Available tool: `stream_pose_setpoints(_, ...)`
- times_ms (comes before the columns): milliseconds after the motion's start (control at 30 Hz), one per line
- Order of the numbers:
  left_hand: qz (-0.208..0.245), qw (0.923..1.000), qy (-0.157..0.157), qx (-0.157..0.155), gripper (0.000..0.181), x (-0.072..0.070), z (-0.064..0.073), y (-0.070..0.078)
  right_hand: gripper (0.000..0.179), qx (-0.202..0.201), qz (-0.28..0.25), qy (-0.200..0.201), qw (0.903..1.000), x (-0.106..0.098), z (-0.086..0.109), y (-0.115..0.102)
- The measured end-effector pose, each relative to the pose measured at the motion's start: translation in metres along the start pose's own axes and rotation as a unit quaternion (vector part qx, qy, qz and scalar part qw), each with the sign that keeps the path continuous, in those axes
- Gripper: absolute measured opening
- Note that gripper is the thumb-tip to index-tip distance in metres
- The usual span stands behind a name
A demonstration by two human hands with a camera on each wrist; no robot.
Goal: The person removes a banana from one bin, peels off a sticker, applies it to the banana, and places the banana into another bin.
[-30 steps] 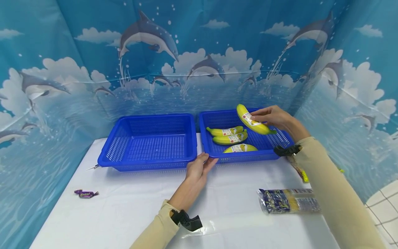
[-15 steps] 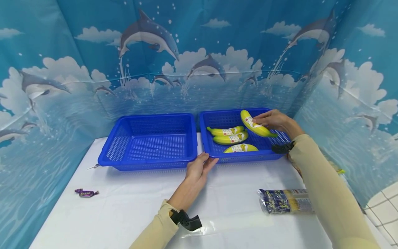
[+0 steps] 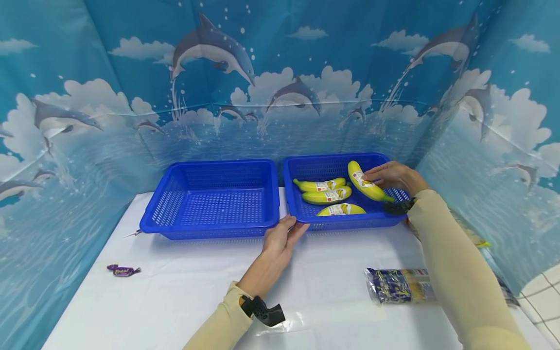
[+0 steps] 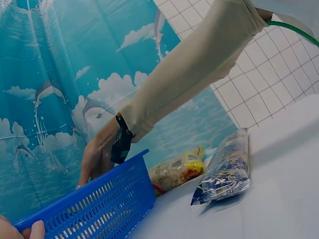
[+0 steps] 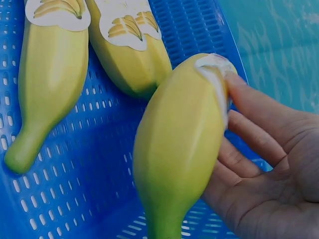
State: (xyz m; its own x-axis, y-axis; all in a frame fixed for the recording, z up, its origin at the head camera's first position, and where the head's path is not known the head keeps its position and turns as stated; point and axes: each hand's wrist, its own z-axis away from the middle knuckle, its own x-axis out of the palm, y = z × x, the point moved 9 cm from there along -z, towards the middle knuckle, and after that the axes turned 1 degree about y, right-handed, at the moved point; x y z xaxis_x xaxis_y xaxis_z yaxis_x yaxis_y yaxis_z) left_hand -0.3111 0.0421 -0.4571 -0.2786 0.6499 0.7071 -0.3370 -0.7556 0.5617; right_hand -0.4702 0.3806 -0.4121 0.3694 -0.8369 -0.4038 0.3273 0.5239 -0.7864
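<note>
In the head view my right hand [image 3: 397, 176] pinches a yellow banana [image 3: 365, 182] with a white label, thumb on one side and fingers on the other. This banana slants low inside the right blue basket [image 3: 345, 222], its green stem end toward the front right. Three more labelled bananas are there: two lie side by side at the left [image 3: 325, 195], one behind the front wall [image 3: 345, 209]. My left hand [image 3: 280, 239] grips the basket's front left corner. The right wrist view shows the held banana [image 5: 179, 134] close beside the others.
A second blue basket [image 3: 210, 227] stands to the left, with nothing in it. A purple-wrapped candy [image 3: 124, 271] lies at the left of the white table [image 3: 183, 287]. Under my right forearm lies a clear and blue packet [image 3: 393, 286]; a yellow-ended bag [image 4: 179, 172] is beside the basket.
My right hand has lowered the banana further into the right basket and slightly to the right. The left hand keeps its hold on the basket's corner.
</note>
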Motion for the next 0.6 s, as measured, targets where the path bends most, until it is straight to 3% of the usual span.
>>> stream_pose_setpoints(167,0.005,1.0,-0.001,0.0,0.039,0.0,-0.001,0.001,0.075,0.007,0.004,-0.003,1.0,0.0,-0.004,0.007)
stream_pose_setpoints(600,-0.004,1.0,0.001,-0.002,0.039,0.0,0.001,0.001,0.064,0.029,0.074,-0.041,0.996,0.01,-0.007,0.016)
